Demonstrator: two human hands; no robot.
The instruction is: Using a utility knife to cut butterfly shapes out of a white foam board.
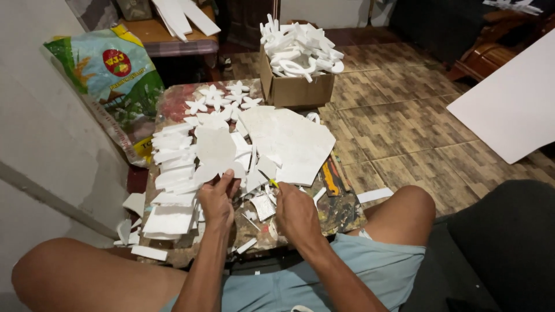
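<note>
My left hand (218,201) pinches the near edge of a flat white foam cutout (215,151) with a rounded outline, held over the low worktable (173,104). My right hand (296,212) grips a small yellow-handled cutter (273,182), its tip pointing toward the foam piece; the blade is too small to make out. A larger white foam sheet (292,141) lies on the table just beyond both hands. A stack of white foam strips (172,173) sits left of my left hand.
White foam flower shapes (222,99) lie at the table's far side. A cardboard box (296,86) heaped with foam cutouts stands behind. A printed plastic sack (118,75) leans at left. A big white sheet (511,104) lies on the tiled floor at right. Foam scraps litter the table and floor.
</note>
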